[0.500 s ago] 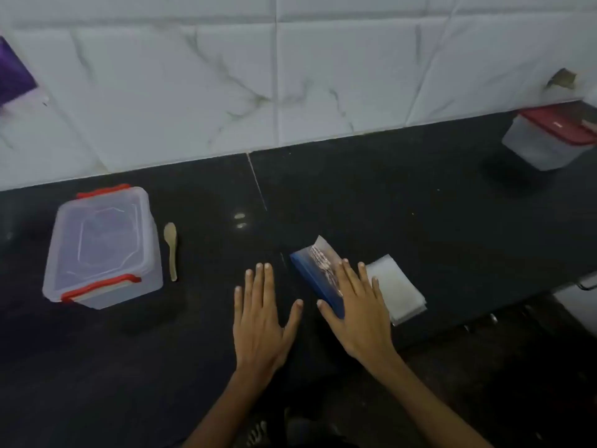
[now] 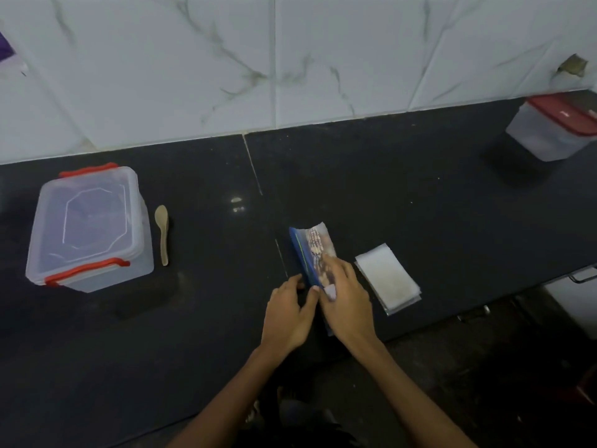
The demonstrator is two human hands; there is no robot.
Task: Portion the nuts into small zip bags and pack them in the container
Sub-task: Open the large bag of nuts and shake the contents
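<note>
A blue and clear packet of nuts [image 2: 311,250] lies on the black counter [image 2: 403,195] in front of me. My right hand [image 2: 347,302] covers its near end, fingers curled around it. My left hand [image 2: 289,313] pinches the packet's near left edge. Just right of the packet lies a flat stack of small clear zip bags [image 2: 387,278]. At the left stands a clear plastic container [image 2: 89,227] with red latches, its lid on. A small wooden spoon [image 2: 162,232] lies beside its right wall.
A second clear tub with a red lid [image 2: 555,130] stands at the far right against the white marble-tile wall [image 2: 290,59]. The counter's front edge runs diagonally at the lower right, with floor beyond it.
My left hand left the counter, where it lay flat, and closed on the packet's near edge. My right hand slid down the packet and curled around it. The view has shifted closer.
</note>
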